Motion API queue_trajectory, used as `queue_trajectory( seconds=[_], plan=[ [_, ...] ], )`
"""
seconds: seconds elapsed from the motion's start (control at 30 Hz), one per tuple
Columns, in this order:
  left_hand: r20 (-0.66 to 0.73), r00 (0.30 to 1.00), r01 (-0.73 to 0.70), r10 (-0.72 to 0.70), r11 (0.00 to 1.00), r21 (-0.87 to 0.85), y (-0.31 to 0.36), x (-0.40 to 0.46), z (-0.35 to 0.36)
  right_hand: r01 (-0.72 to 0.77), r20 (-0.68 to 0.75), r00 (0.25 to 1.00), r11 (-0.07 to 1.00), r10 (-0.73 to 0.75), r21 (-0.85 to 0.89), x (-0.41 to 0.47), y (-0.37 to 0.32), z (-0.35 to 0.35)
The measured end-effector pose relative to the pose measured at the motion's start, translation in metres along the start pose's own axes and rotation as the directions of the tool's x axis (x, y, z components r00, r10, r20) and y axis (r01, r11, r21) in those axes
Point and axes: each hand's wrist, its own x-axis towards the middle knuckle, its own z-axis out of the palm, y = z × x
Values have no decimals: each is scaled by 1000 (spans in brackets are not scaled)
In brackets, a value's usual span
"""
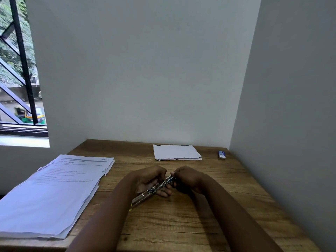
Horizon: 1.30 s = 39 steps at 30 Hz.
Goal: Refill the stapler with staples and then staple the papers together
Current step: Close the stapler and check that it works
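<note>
Stapler opened up mid-desk, both hands on it.
Printed paper stack at desk's left edge; left hand cradling metal stapler, fingers curled under; right hand pinching its far end; staple box by back-right corner.

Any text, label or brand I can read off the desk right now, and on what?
Top sheet of the printed paper stack: lines of print, too blurred to read.
Small blue and white box: marking too small to read.
Folded white paper: none visible.
Stapler: none visible.
</note>
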Motion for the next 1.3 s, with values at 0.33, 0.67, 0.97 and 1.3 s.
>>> queue_trajectory(
  seconds=[0.33, 0.67, 0.97, 1.3],
  plan=[
    [-37, 993, -112, 114, 993, 37, -2, -26, 2, -1, -30, 1000, 995, 4, 99, -2, 5, 0],
    [-253, 922, -228, 292, 940, 255, -15, -26, -2, -30, -91, 993, 919, 71, 393, -6, 12, 1],
    [-414, 816, -238, 404, 887, 396, -20, -17, 1, -71, -414, 888, 950, 199, 305, 11, 9, -12],
    [-455, 789, -191, 412, 870, 455, -19, -16, 5, 199, -314, 947, 888, -66, 414, -1, -19, 5]
  ],
)
